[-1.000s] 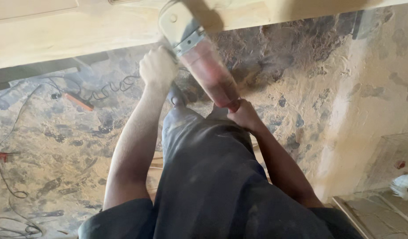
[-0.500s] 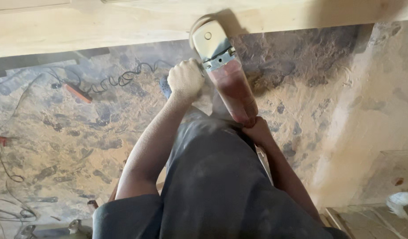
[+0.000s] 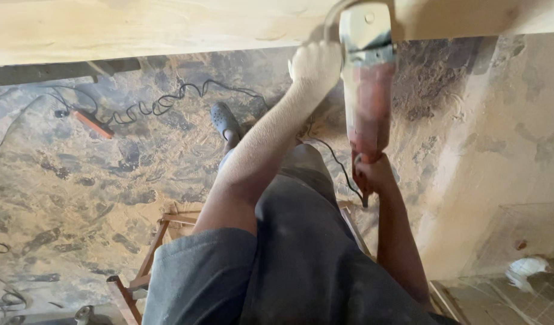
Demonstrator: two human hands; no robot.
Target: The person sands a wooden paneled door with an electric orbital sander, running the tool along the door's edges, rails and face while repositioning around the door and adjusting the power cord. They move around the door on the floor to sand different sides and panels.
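Red angle grinder (image 3: pixel 367 90): far centre, head against pale wooden plank (image 3: pixel 138 30). Left hand (image 3: pixel 316 63): closed on side grip, just left of grinder head. Right hand (image 3: pixel 373 174): wrapped around rear handle, near end. Black cord (image 3: pixel 334 159): trailing over dusty floor (image 3: pixel 78 198).
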